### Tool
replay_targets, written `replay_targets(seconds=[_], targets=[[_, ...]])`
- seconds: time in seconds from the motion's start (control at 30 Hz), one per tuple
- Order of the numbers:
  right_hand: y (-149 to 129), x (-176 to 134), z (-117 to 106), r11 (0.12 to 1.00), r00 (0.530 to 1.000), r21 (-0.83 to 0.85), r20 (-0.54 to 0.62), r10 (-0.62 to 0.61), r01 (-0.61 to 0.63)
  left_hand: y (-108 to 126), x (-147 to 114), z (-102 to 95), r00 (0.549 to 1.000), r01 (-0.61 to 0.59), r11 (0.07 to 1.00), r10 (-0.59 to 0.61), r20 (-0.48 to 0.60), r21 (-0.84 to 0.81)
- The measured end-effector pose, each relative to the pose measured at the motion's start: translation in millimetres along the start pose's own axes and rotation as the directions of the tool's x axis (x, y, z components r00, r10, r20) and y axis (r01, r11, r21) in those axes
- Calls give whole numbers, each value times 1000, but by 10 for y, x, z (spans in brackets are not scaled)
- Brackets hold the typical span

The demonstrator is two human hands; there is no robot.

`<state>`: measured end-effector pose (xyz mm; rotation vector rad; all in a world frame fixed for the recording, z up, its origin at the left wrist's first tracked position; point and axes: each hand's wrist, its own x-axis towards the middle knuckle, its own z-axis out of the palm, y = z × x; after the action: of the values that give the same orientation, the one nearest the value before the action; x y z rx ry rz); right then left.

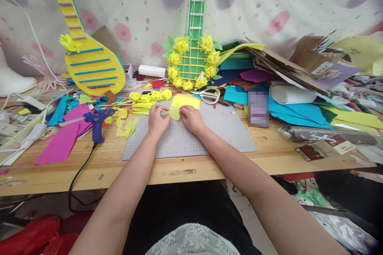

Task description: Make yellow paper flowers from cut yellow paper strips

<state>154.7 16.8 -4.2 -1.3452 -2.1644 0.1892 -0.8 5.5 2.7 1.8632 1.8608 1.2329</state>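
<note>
A small piece of yellow paper (174, 113) is held between my two hands, over the grey cutting mat (185, 143). My left hand (158, 118) pinches its left edge, thumb and fingers together. On the other side, my right hand (191, 118) has its fingers closed on the right edge. Just behind lies a larger yellow sheet (188, 101). Yellow paper flowers (155, 95) sit in a row beyond my left hand, with yellow strips (142, 108) in front of them. White-handled scissors (210, 95) rest behind my right hand.
A blue glue gun (97, 121) stands at the left beside pink paper (60, 143). At the back, a green guitar-shaped piece (196, 53) ringed with yellow flowers and a yellow one (95, 73) lean upright. Blue sheets (296, 111) and cardboard (281, 63) are heaped at right.
</note>
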Motion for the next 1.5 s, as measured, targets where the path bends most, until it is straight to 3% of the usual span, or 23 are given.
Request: replay_targets(seconds=[0.13, 0.37, 0.5, 0.87, 1.07, 1.5], targets=[[23, -21, -1, 996, 996, 1, 13, -88, 88, -21, -13, 30, 987, -90, 978, 62, 151, 187], [61, 2, 35, 996, 997, 69, 48, -59, 55, -15, -13, 35, 983, -71, 963, 24, 181, 259], [66, 52, 65, 991, 997, 115, 50, 64, -69, -5, -3, 32, 985, -55, 960, 7, 175, 273], [-47, 178, 156, 960, 963, 73, 28, 270, -271, 12, -13, 5, 990, 9, 957, -50, 133, 291], [-60, 161, 211, 962, 962, 66, -42, 269, -266, 43, -20, 30, 991, 56, 943, -93, 98, 329], [-81, 150, 211, 964, 963, 20, -53, 264, -264, 79, -34, 56, 994, 56, 920, -89, 67, 387]])
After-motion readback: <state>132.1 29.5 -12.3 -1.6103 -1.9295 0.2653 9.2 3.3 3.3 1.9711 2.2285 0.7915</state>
